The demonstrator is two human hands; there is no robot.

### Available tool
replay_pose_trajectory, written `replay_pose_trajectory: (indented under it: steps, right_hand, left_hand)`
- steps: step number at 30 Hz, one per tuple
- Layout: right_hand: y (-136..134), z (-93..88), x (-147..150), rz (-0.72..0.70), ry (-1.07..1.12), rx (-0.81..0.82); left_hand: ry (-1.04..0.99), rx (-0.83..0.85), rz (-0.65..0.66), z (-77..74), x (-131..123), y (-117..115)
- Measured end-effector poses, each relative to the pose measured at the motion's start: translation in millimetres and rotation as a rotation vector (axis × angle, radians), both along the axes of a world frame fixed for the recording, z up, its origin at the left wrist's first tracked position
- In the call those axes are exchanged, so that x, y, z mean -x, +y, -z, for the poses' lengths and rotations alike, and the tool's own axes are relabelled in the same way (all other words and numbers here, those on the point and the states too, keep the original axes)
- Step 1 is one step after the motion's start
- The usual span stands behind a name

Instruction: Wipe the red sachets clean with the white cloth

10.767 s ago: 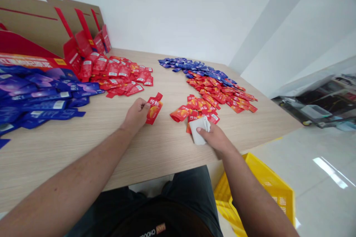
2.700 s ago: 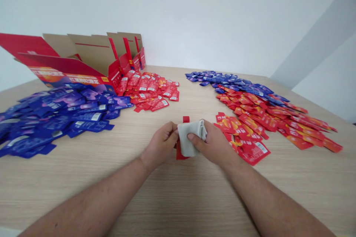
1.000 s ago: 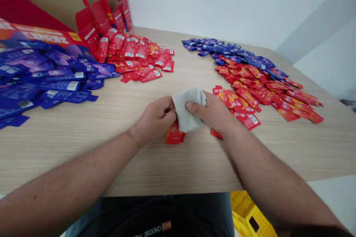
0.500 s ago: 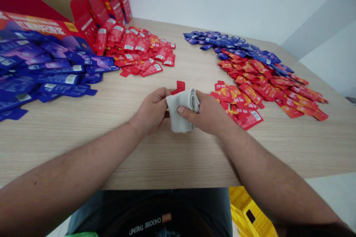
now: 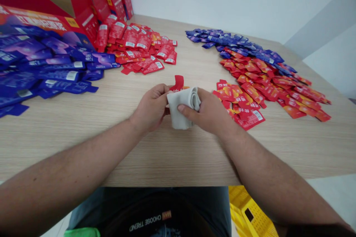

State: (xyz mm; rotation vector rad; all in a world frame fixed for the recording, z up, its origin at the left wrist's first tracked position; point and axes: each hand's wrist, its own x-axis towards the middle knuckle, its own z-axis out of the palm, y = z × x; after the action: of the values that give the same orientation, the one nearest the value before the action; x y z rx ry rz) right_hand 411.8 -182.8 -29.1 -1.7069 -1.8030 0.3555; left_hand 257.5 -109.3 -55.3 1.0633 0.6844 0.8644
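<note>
My left hand point(image 5: 152, 107) pinches a red sachet point(image 5: 178, 82) at its left side; its top tab and some white print show above a folded pale grey cloth point(image 5: 180, 110). The cloth covers the rest of the sachet. Gripped in my right hand point(image 5: 210, 111), the cloth is pressed against the sachet with the thumb lying across its front. Close to the right hand lies a loose group of red and orange sachets point(image 5: 241, 100).
Blue sachets point(image 5: 55, 64) and red sachets point(image 5: 141, 44) lie heaped at the left, before red cartons point(image 5: 83, 14). Rows of blue sachets point(image 5: 233, 42) and red sachets point(image 5: 278, 85) spread across the right of the table point(image 5: 167, 166). A yellow basket point(image 5: 250, 211) stands below the edge.
More of the red sachet, with some of its print, now shows above the cloth. Both hands keep their hold. The view has shifted slightly.
</note>
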Motion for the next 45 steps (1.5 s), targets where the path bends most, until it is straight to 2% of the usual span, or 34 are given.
replay_pose_trajectory:
  steps: [3,8,12,14,17,19,21,24,28,30,33,35,38,40,42,45]
  right_hand:
    - [0.5,0.9,-0.7,-0.151,-0.048,0.066]
    - [0.9,-4.7,-9.0,-0.087,0.002,0.081]
    - [2.2,-5.5,-16.8,-0.169,0.029,0.243]
    - [4.8,-2.7,-22.3,-0.09,0.071,0.17]
    - [10.6,3.5,-32.4,0.068,0.223,0.013]
    - [13.4,7.0,-36.3,0.111,0.306,-0.018]
    - [13.3,8.3,-34.2,0.13,0.331,-0.029]
    - [7.4,5.1,-19.6,0.052,0.222,-0.006]
    - [-0.5,-2.1,-3.3,-0.199,-0.041,0.078]
    - [1.5,-2.1,-7.6,-0.117,-0.064,0.044]
    - [12.3,5.1,-25.5,0.198,0.102,-0.138]
    - [20.2,12.7,-35.7,0.277,0.355,-0.207]
    - [25.2,22.6,-36.4,0.177,0.853,-0.069]
    - [22.5,25.8,-28.3,0.044,1.04,0.101]
    - [16.7,26.3,-18.5,-0.067,1.061,0.199]
    - [8.3,23.5,-9.0,-0.099,0.816,0.155]
  left_hand:
    - [-0.019,0.003,-0.075,-1.9,0.0,2.2]
    - [-0.061,0.023,-0.09,-8.9,2.3,5.8]
    - [-0.031,0.006,-0.085,-10.7,3.6,6.2]
    - [-0.001,-0.006,-0.042,-8.4,4.1,4.5]
    - [0.047,-0.041,0.101,-1.5,4.5,-0.8]
    - [0.077,-0.067,0.186,3.2,4.1,-4.6]
    - [0.088,-0.067,0.202,5.4,3.1,-6.4]
    - [0.051,-0.016,0.086,2.2,1.5,-3.5]
    - [0.031,0.039,-0.084,-5.8,0.7,4.3]
    - [0.01,0.051,-0.095,-7.2,0.5,6.1]
    - [-0.031,0.067,-0.064,-7.0,0.5,5.4]
    - [-0.058,0.091,-0.039,-7.6,1.3,4.8]
    - [-0.138,0.156,-0.021,-9.6,3.1,6.3]
    - [-0.185,0.207,-0.033,-9.8,3.9,7.7]
    - [-0.195,0.245,-0.029,-8.2,3.3,7.0]
    - [-0.152,0.244,0.011,-3.8,-0.7,0.4]
